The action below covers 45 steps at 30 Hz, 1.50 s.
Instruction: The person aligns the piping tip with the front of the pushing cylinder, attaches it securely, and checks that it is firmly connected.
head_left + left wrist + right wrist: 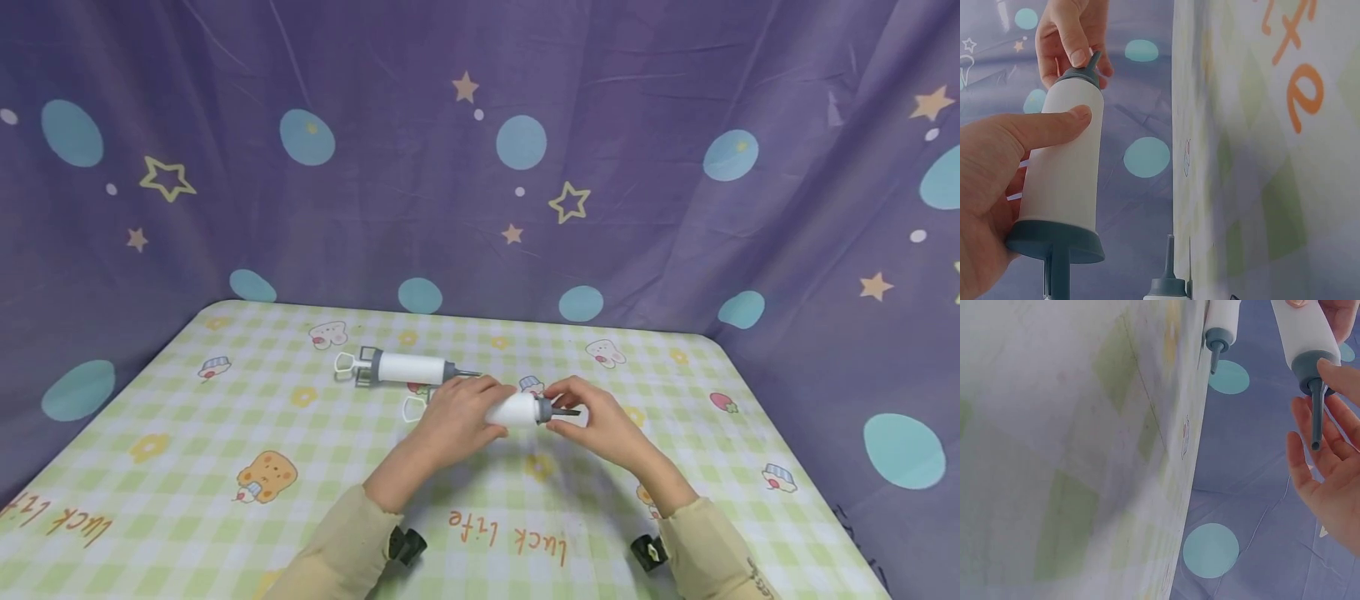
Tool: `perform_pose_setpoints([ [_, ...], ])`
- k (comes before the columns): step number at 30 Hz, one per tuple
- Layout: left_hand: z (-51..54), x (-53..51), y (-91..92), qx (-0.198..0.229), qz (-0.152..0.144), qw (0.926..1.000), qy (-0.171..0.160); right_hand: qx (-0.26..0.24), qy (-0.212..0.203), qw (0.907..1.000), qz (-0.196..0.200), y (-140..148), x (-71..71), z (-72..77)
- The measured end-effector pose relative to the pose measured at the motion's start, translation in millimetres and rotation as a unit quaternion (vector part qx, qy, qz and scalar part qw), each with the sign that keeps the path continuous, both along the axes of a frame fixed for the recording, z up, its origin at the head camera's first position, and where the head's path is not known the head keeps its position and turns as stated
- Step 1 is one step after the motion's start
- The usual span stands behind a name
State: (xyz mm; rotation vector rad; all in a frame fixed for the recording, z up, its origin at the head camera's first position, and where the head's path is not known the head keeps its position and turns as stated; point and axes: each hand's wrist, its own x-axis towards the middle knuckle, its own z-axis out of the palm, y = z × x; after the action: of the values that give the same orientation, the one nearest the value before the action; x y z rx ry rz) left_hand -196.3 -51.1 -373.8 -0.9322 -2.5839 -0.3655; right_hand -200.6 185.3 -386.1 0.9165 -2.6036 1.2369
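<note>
My left hand [459, 421] grips the white barrel of a large syringe [516, 410], its thumb lying along the barrel in the left wrist view. The syringe is held above the table, its loop handle [413, 408] to the left and its thin grey nozzle [1317, 419] to the right. At the nozzle end, my right hand [603, 427] pinches the grey cap [1313, 367] with the thumb on one side and fingers on the other. Behind the left hand, a second, similar white syringe [411, 367] lies on the table, its nozzle also pointing right.
A green-and-white checked cloth [337, 500] with cartoon prints and lettering covers the table. Behind it and along the sides hangs a purple curtain [390, 208] with stars and blue dots. Dark wrist-worn devices [407, 546] sit at both sleeves.
</note>
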Motion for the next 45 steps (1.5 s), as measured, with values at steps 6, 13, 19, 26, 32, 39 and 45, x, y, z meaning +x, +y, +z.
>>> perform_pose_setpoints([
  [6,-0.2,0.1,-0.2,0.004,-0.002,1.0000,0.002,0.002,-0.010,0.9999,-0.009,-0.1,0.0,-0.1],
  [13,-0.1,0.6,-0.2,0.009,-0.004,1.0000,0.001,0.014,-0.033,0.9991,-0.022,-6.5,10.1,13.2],
  [19,-0.4,0.9,-0.4,0.002,-0.003,1.0000,0.008,0.022,-0.041,0.9987,-0.021,-11.9,21.1,29.7],
  [26,-0.8,1.2,-0.3,0.006,-0.005,0.9999,0.012,0.027,-0.053,0.9981,-0.018,-11.8,21.0,30.4],
  [32,-1.4,0.4,0.4,0.007,-0.008,0.9999,0.011,0.031,-0.058,0.9977,-0.017,-0.8,2.0,2.3],
  [39,-0.8,0.9,1.4,0.008,-0.007,0.9999,0.006,0.031,-0.049,0.9982,-0.018,-0.1,-1.1,-2.3],
  [45,-0.1,1.1,1.6,0.002,-0.004,1.0000,0.006,0.032,-0.057,0.9976,-0.021,0.0,-1.2,-2.7],
])
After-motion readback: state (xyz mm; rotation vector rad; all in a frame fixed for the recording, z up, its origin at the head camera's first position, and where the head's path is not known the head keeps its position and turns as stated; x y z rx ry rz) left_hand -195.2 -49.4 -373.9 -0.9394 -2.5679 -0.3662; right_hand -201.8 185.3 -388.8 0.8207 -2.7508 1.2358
